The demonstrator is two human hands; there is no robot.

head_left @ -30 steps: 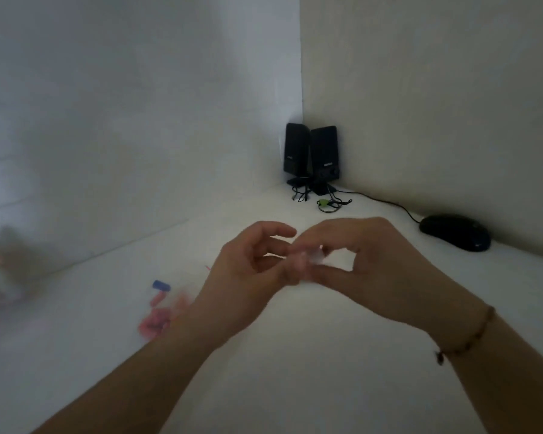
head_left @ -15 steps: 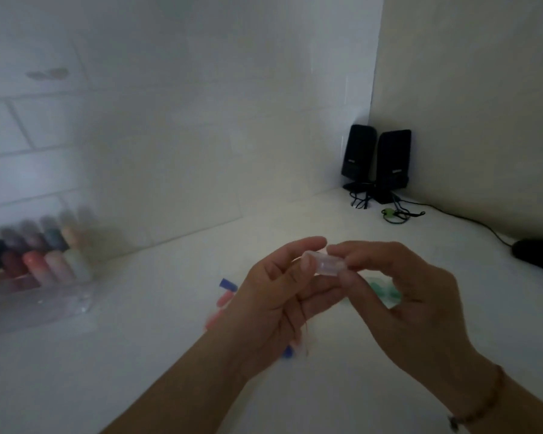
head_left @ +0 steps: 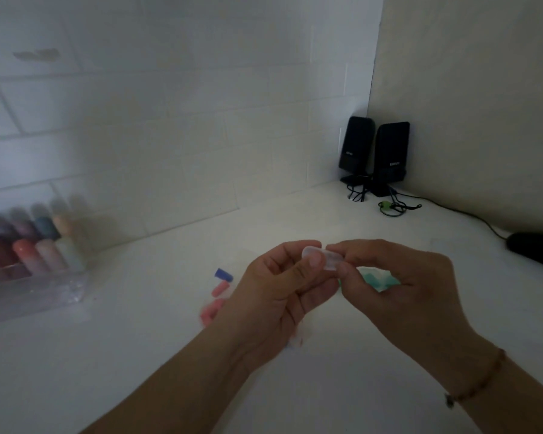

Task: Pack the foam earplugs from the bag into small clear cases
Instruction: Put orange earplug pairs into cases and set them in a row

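A small clear case [head_left: 325, 258] is held above the white table between both hands. My left hand [head_left: 282, 296] pinches its left end with thumb and forefinger. My right hand [head_left: 398, 286] pinches its right end. Whether the case is open or has anything inside cannot be told. A blue earplug [head_left: 224, 274] and pink earplugs [head_left: 215, 300] lie on the table left of my left hand. Green earplugs [head_left: 378, 278] show behind my right hand's fingers. A bit of clear wrapping [head_left: 297, 341] peeks out under my left wrist.
A clear box of coloured bottles [head_left: 29, 255] stands blurred at the far left by the tiled wall. Two black speakers [head_left: 375, 155] with cables sit in the back corner. A black mouse [head_left: 536, 250] lies at the right edge.
The view has swung left and down, bringing the bottle box into sight. Both hands keep holding the clear case, now a little higher and clearer between the fingertips.
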